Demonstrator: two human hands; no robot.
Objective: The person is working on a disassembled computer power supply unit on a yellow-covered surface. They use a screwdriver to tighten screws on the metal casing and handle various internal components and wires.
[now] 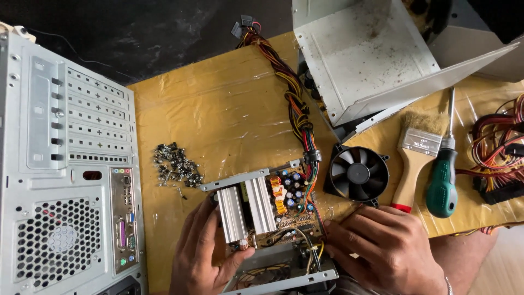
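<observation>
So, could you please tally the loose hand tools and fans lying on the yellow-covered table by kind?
Wooden-handled paintbrush with red tip: 1
Green-handled screwdriver: 1
Black square cooling fan: 1
Total: 3

One head-worn camera looks almost straight down, close over the table (218,109); both hands sit at the bottom edge of view.

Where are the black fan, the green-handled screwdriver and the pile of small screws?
Black square cooling fan (357,173): head view, on its round hub.
Green-handled screwdriver (441,186): head view, on the green handle.
Pile of small dark metal screws (177,165): head view, on the middle of the heap.
</observation>
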